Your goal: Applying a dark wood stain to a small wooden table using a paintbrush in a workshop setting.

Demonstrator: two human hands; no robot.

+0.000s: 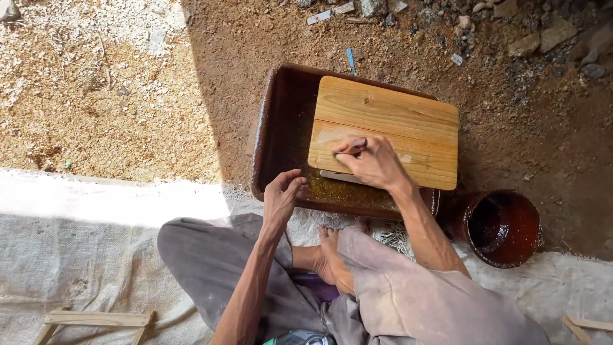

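Bent knees (383,294) frame the brown tray (274,128). Right hand (373,163) presses a dark cloth, fingers closed, on the wooden board (389,121) lying crosswise ahead; left hand (282,195), loosely open and empty, rests on the tray's near rim.

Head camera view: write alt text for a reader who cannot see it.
A seated person's right hand presses a small dark object onto a wooden board lying across a brown tray on dirt ground. The left hand rests on the tray's near rim. A brown bucket stands to the right, at the edge of a pale cloth.
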